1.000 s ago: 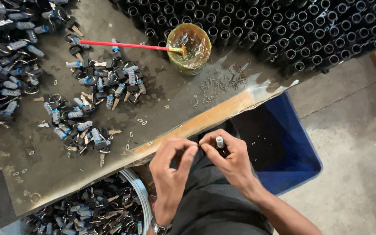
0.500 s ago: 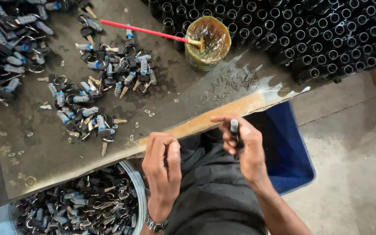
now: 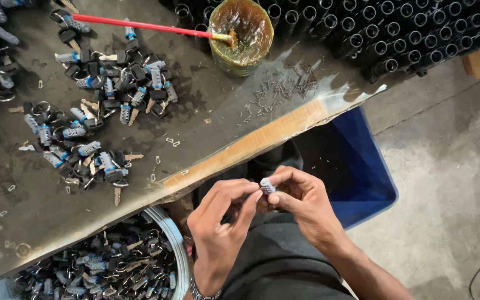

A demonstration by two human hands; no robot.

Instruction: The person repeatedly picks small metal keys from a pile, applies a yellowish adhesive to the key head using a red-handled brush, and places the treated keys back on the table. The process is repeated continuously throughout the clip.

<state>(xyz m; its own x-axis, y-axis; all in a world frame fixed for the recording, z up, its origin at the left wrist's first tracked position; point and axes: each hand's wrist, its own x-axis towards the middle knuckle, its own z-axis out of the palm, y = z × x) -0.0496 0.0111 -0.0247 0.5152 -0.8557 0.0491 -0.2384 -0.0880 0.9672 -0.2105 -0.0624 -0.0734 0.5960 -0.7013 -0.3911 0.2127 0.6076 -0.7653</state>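
Pinching a small lock cylinder (image 3: 267, 185), the right hand (image 3: 301, 203) meets the left hand (image 3: 223, 222), fingertips closed on it.

You have two hands at lower centre: the left hand (image 3: 220, 222) and the right hand (image 3: 301, 203), with one small lock cylinder (image 3: 267, 185) between them. At top centre you have one tub of amber grease (image 3: 241, 34) with one red-handled brush (image 3: 140, 25). You have one blue bin (image 3: 351, 166) right of centre and one round pail (image 3: 178, 250) of cylinders at lower left. The loose cylinders and keys on your table (image 3: 29, 205) are too many to count.
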